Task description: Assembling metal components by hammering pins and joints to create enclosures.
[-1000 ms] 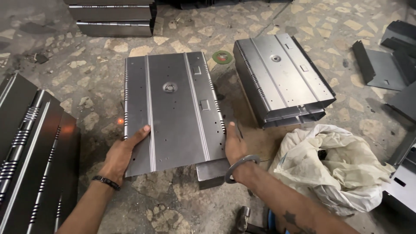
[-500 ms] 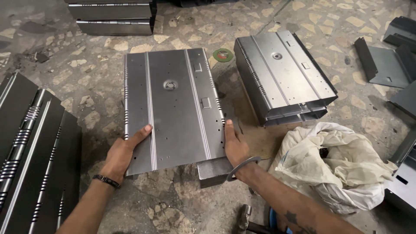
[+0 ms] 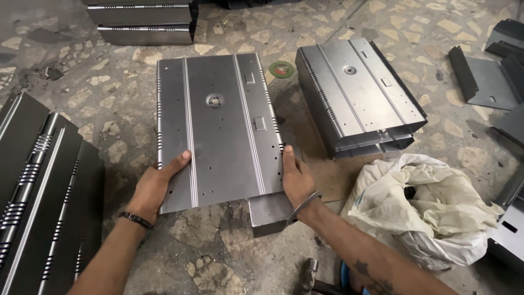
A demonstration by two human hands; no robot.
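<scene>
Your left hand (image 3: 155, 186) and right hand (image 3: 295, 177) are gripping the ribbed grey panel (image 3: 218, 128) by its edges at centre frame; a stack (image 3: 357, 95) and sack (image 3: 420, 207) are lying at right.

The light is soft and even. The metal sheet (image 3: 218, 131) shines pale, with a bright glow near 11 o'clock. Small dark shadows sit under it. The picture is sharp, a bit bent at the edges.

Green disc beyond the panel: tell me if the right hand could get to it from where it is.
Probably yes. The green disc lies bare on the floor off the metal panel top right corner; the right hand grips that same edge, with nothing between them.
</scene>
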